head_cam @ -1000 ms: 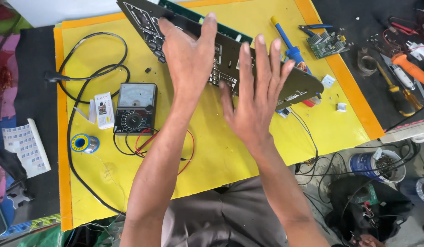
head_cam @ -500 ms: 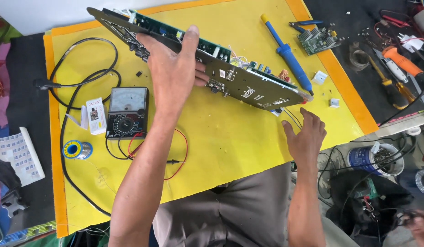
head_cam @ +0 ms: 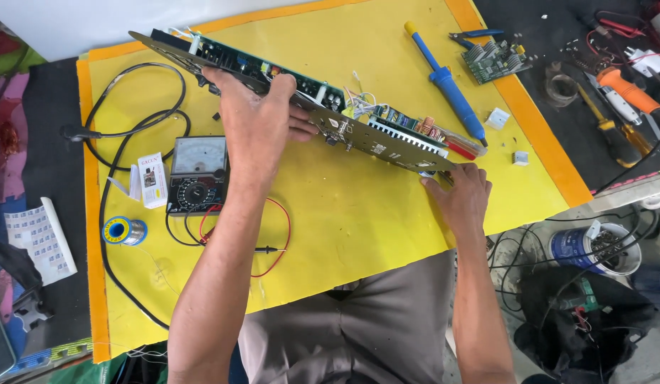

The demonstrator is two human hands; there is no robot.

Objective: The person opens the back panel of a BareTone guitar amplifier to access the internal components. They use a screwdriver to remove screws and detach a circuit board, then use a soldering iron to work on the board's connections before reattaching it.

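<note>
A long green circuit board on a thin metal chassis plate (head_cam: 358, 128) is tipped up on edge, running from ten o'clock down to three o'clock across the yellow mat (head_cam: 344, 213) on the table. It's packed with components: a finned heat sink, a copper coil, white wire bundles near its middle. The left hand (head_cam: 255, 124) grips it around the middle, fingers wrapped over the plate's edge. The right hand (head_cam: 458, 192) pinches the lower end at four o'clock, fingertips on the corner.

Labels next: a small white box with a printed label (head_cam: 153, 179) stands at nine o'clock, just beside a black analogue multimeter (head_cam: 197, 174), whose red and black leads loop toward six. A white printed sheet (head_cam: 39, 238) lies off the mat at eight o'clock, with a spool of solder (head_cam: 123, 230) near it.

At one o'clock, a blue-handled soldering iron (head_cam: 447, 82), and beyond it a small green circuit board (head_cam: 495, 60).
</note>
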